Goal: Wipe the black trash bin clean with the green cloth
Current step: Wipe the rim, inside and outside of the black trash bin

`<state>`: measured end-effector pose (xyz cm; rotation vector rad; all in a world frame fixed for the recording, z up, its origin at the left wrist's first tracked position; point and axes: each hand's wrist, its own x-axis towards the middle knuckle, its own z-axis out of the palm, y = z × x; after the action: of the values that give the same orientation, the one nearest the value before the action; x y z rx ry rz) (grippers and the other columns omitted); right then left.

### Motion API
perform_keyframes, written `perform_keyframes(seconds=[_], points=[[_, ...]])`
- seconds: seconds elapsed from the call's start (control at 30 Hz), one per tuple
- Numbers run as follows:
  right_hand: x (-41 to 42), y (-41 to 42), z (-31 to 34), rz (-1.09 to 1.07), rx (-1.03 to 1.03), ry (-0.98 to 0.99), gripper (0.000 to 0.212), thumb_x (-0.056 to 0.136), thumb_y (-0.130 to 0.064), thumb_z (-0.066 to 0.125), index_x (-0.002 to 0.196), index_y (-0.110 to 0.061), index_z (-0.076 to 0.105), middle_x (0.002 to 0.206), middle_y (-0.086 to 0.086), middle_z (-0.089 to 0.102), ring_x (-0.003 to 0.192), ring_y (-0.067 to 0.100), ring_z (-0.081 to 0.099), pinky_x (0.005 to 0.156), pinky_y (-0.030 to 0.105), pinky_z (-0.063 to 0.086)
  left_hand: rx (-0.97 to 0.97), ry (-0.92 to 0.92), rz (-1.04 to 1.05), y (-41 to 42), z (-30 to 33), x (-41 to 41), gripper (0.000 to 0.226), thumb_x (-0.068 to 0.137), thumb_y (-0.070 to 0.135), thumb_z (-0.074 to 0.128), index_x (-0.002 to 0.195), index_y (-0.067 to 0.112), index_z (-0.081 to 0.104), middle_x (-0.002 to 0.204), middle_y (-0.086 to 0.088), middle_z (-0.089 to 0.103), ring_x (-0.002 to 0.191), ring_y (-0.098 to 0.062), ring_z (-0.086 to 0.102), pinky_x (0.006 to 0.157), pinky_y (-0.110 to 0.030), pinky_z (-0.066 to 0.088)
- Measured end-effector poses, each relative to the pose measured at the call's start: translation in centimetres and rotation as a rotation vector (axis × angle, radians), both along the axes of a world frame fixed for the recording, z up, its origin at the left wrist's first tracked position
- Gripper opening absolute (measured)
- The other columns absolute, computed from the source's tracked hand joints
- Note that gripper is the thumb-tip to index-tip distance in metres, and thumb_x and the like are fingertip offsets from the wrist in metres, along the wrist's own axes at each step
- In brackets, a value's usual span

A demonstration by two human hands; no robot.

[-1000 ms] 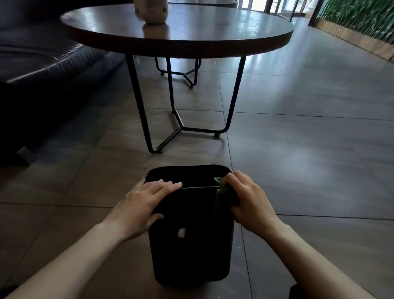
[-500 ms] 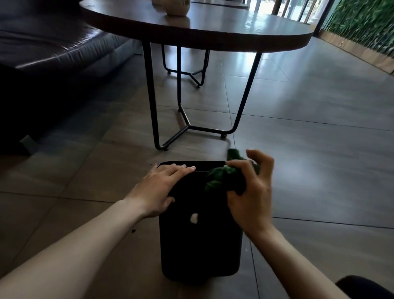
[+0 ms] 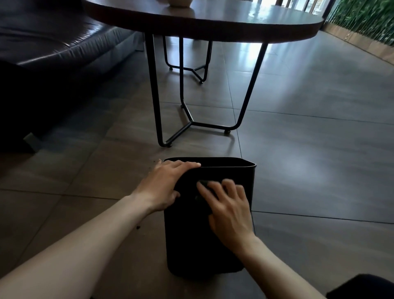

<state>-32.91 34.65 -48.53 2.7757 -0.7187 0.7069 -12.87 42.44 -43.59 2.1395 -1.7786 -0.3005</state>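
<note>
- We take the black trash bin [image 3: 191,251] as our landmark; it stands upright on the tiled floor [image 3: 309,162], mouth up.
- Dark sofa [image 3: 53,49]: well beyond the bin, off to its left.
- Round table [image 3: 213,27]: beyond the bin, its black wire legs [image 3: 191,121] landing just past the bin's far rim. A pale vessel [image 3: 179,2] sits on top, mostly cut off by the frame edge.
- Green planting [image 3: 366,19]: far beyond the bin, to its right.
- Left hand [image 3: 164,187]: draped over the bin's near-left rim corner, fingers curled over the top edge, grasping the bin.
- Right hand [image 3: 229,204]: spread flat against the bin's near wall, blurred, pressing the cloth there.
- Green cloth [image 3: 204,183]: only a dark scrap shows past the right fingertips, against the bin's upper near wall.
- Small dark specks [image 3: 138,228]: on the floor just left of the bin.
</note>
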Motion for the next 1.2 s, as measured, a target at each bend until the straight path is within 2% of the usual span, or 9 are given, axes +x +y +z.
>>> perform_keyframes(seconds=[0.17,0.3,0.43,0.6,0.67,0.77,0.87,0.93,1.2], points=[[2.1,-1.8,1.9,-0.101,0.171,-0.363,0.029,0.086,-0.006,0.058,0.110,-0.012,0.073,0.131,0.010,0.067,0.115,0.035,0.059,0.079,0.041,0.057,-0.004,0.031,0.004,-0.5,-0.2,0.1,0.092,0.072,0.003,0.070,0.146,0.047,0.039,0.142,0.013,0.053,0.138,-0.019,0.042,0.122,-0.053,0.018],[0.5,0.2,-2.3,0.147,0.185,-0.110,0.055,0.086,-0.019,0.055,0.139,-0.011,0.064,0.159,0.017,0.045,0.149,0.038,0.038,0.115,0.049,0.045,-0.008,0.044,0.024,-1.1,-0.2,0.3,0.092,0.071,0.002,0.071,0.146,0.045,0.041,0.145,0.014,0.052,0.140,-0.019,0.042,0.123,-0.052,0.018],[-2.2,1.5,-6.3,0.251,0.010,0.283,0.068,0.092,-0.051,0.055,0.151,-0.018,0.050,0.168,0.010,0.030,0.156,0.031,0.025,0.117,0.048,0.041,0.006,0.049,0.034,-1.5,-0.4,0.6,0.094,0.069,0.006,0.080,0.145,0.046,0.041,0.146,0.015,0.051,0.140,-0.018,0.041,0.123,-0.052,0.019],[-4.5,0.6,-8.7,0.518,-0.200,0.338,0.042,0.111,-0.017,0.030,0.144,-0.017,0.057,0.163,0.012,0.040,0.154,0.035,0.029,0.122,0.053,0.031,0.015,0.061,0.035,-1.6,-0.4,0.7,0.095,0.070,0.007,0.081,0.145,0.048,0.040,0.146,0.016,0.050,0.141,-0.016,0.039,0.122,-0.054,0.019],[-4.3,-0.3,-7.9,0.570,-0.233,0.351,0.031,0.108,-0.018,0.043,0.126,-0.023,0.067,0.160,0.010,0.046,0.152,0.034,0.036,0.120,0.055,0.035,0.011,0.073,0.039,-1.7,-0.4,0.8,0.095,0.069,0.006,0.081,0.145,0.047,0.040,0.146,0.016,0.051,0.141,-0.016,0.039,0.122,-0.055,0.019],[-2.1,-2.7,-4.8,0.425,-0.159,0.101,0.013,0.096,-0.020,0.063,0.107,-0.024,0.068,0.153,0.012,0.054,0.145,0.033,0.047,0.115,0.062,0.036,-0.001,0.092,0.033,-1.9,-0.6,0.8,0.095,0.068,0.003,0.078,0.145,0.045,0.042,0.144,0.015,0.052,0.141,-0.017,0.039,0.122,-0.057,0.018],[0.9,-4.8,-1.7,0.135,0.073,-0.282,0.022,0.095,-0.014,0.057,0.111,-0.014,0.073,0.150,0.018,0.055,0.146,0.034,0.046,0.116,0.063,0.034,0.001,0.085,0.018,-2.2,-0.6,0.8,0.094,0.068,0.000,0.073,0.145,0.045,0.042,0.143,0.014,0.052,0.140,-0.018,0.039,0.123,-0.057,0.016],[1.9,-4.8,-1.1,0.103,0.133,-0.321,0.029,0.097,-0.014,0.053,0.119,-0.011,0.072,0.152,0.021,0.051,0.148,0.037,0.040,0.119,0.063,0.032,0.002,0.079,0.019,-2.3,-0.5,0.9,0.093,0.068,0.000,0.071,0.146,0.043,0.042,0.144,0.012,0.052,0.141,-0.019,0.039,0.123,-0.057,0.016],[-4.2,0.8,-10.3,0.638,-0.238,0.518,0.057,0.096,-0.037,0.065,0.149,-0.035,0.045,0.168,0.012,0.026,0.156,0.041,0.020,0.122,0.064,0.019,0.011,0.099,0.007,-2.6,-0.5,1.3,0.094,0.070,0.004,0.079,0.145,0.045,0.041,0.146,0.015,0.051,0.142,-0.016,0.037,0.123,-0.056,0.017]])
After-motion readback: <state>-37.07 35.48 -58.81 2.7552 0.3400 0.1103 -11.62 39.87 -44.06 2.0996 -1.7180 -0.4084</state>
